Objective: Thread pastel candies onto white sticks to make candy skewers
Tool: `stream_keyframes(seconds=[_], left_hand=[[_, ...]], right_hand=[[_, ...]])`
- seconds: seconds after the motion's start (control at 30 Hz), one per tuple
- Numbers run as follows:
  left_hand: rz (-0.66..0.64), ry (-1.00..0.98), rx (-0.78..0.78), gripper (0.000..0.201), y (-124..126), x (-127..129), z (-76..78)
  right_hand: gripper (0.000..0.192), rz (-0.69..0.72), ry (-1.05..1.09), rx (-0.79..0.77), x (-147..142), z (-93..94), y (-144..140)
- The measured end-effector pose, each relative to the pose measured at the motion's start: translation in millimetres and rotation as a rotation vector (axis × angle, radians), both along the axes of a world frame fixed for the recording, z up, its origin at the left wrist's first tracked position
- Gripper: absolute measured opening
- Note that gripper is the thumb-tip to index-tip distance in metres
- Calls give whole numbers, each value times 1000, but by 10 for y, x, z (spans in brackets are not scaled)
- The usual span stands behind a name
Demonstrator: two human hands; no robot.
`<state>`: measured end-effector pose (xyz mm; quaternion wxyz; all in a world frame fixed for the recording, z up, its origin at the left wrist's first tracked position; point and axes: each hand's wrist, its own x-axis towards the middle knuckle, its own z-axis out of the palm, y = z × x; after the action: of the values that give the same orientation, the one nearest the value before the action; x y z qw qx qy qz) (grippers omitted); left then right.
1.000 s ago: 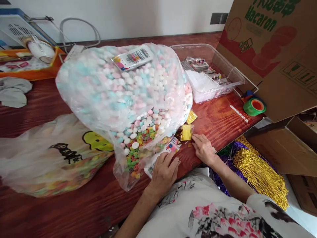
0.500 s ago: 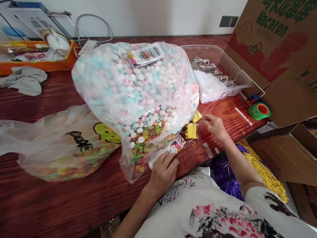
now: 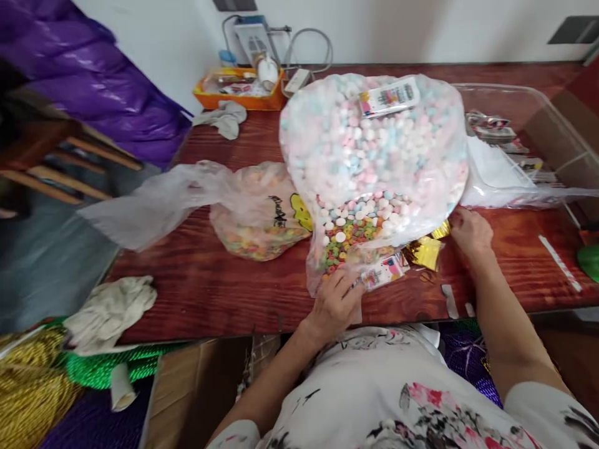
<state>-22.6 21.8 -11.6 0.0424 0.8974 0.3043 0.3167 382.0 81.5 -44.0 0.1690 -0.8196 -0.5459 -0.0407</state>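
My left hand [image 3: 336,300] is at the front of the table, fingers bent together over the end of a small clear plastic packet with a printed card [image 3: 384,272]. Its thumb is hidden. Just behind lies the mouth of a large clear bag of pastel candies [image 3: 369,149], with colourful ring-shaped pieces [image 3: 344,249] near the opening. My right hand [image 3: 472,234] is closed beside the bag's right edge, next to gold twist ties [image 3: 427,252]; its fingertips are partly hidden, so what they hold is unclear. Another printed packet [image 3: 389,97] rests on top of the big bag.
A tied bag of ring pieces [image 3: 259,218] lies to the left. At the right stands a clear plastic tub [image 3: 528,199] with white cards and packets. An orange tray [image 3: 238,100], cloths [image 3: 112,308] and green tape [image 3: 589,259] are around the table.
The view has swung left, bringing in the table's left end and a purple bundle. My right hand has moved in against the large bag near the gold ties. My left hand stays at the packet.
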Motion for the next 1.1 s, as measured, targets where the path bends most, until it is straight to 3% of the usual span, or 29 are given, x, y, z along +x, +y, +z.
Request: stream_keyframes(seconds=[0.1,0.23,0.3,0.4,0.47,0.53,0.63,0.7,0.77,0.83,0.93,1.03,1.1], left_hand=[[120,4,-68,15,177,-181,56],[368,261,-164,19,481,-366,16],[518,362,-199,22,573,-488,-28],[581,361,-206,30,552,-621,-32],[563,263,-130,31,417,-564,18],[448,155,-26,23,213,-354,78],[0,109,12,17,-96,59,104],[-175,122,17,20,-219,188,71],[-180,132,-1,20,-261,104,29],[-93,130,-41,19,-262,-126,3],[10,147,-73,19,-288,-404,8],[-3,166,-83,16,-352,-325,24],[-31,158,-58,16,-346,-161,29]], right_hand=[[34,70,1,17,41,-97,-185],[32,17,-68,-25,-24,-40,-298],[31,-23,-122,53,-65,35,-344],[28,23,-145,297,-203,153,-480],[26,134,-123,430,-386,228,-576],[24,286,-96,475,-625,314,-621],[22,468,-90,429,-968,491,-593],[22,525,-102,402,-1111,627,-581],[23,558,-95,430,-1173,735,-631],[23,590,-43,473,-1202,774,-742],[20,693,52,393,-1327,688,-942],[17,837,-18,203,-1578,538,-1074],[16,845,-65,189,-1712,480,-1104]])
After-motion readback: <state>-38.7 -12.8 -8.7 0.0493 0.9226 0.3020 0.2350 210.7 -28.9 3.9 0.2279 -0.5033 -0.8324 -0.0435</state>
